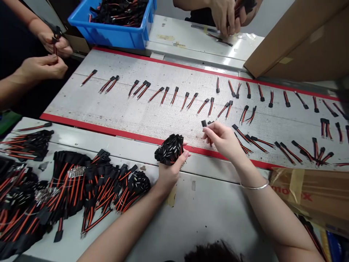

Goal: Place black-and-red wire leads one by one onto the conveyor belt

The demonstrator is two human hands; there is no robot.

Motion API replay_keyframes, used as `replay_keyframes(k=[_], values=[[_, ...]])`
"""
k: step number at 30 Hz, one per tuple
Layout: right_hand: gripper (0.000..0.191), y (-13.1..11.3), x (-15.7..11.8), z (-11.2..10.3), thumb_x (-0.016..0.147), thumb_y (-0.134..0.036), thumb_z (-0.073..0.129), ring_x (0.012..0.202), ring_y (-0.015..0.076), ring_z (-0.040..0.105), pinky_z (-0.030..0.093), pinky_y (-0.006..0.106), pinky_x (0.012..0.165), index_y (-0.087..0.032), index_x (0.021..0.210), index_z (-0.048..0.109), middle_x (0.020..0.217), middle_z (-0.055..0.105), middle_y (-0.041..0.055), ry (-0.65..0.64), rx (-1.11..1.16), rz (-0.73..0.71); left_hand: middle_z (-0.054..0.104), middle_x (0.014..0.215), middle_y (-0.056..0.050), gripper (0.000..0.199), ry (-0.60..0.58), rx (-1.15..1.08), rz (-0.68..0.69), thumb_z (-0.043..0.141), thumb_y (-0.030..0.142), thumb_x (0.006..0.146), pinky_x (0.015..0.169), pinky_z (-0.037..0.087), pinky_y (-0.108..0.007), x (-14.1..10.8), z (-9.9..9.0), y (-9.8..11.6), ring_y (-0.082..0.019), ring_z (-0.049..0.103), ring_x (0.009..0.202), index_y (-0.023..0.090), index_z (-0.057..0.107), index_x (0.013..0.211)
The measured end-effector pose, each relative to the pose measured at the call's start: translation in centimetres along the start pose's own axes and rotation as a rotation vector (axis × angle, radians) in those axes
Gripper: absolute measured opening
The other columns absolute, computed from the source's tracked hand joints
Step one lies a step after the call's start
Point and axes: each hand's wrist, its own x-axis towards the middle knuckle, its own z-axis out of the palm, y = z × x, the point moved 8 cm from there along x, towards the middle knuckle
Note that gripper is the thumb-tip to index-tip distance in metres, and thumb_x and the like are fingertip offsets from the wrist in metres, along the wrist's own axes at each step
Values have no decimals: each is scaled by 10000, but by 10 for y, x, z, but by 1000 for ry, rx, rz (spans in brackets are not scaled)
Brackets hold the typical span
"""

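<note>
I am holding a thick bundle of short leads [169, 148], black ends facing up, over the near red edge of the belt [131, 118]. My left hand [167, 176] is wrapping its fingers closed around it from below. Just to the right, my right hand [225, 140] is hovering over the belt, thumb and fingertips closing in a pinch on a single lead [204, 124], its black end pointing up. A bracelet [255, 186] is circling that wrist.

Around my hands, more red-and-black leads [195, 100] are lying in loose rows along the belt. On my left, heaped bundles [71, 178] are covering part of the white table [201, 207]; on my right, a taped carton [324, 194] is sitting against the belt's near edge.

Farther out, a blue bin [114, 36] is holding a dark heap of leads beyond the belt, and a large cardboard box [302, 43] is leaning at the far right. One co-worker's hands [40, 69] are handling a lead at the far left; another's hands [227, 18] are gripping dark pieces across the belt.
</note>
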Motion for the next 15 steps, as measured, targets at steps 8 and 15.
replay_keyframes(k=[8, 15], values=[[215, -40, -19, 19, 905, -398, 709, 901, 201, 685, 581, 374, 811, -200, 977, 754, 968, 739, 77, -342, 92, -222, 797, 868, -52, 140, -26, 204, 94, 825, 309, 719, 955, 589, -446, -2, -1, 10, -267, 749, 895, 200, 778, 795], [129, -67, -38, 29, 902, -277, 742, 878, 186, 682, 587, 348, 766, -207, 1005, 778, 950, 742, 75, -460, 223, -366, 787, 870, -54, 187, -47, 324, 181, 885, 359, 680, 973, 566, -483, 1, -13, 0, -307, 732, 962, 266, 779, 803]])
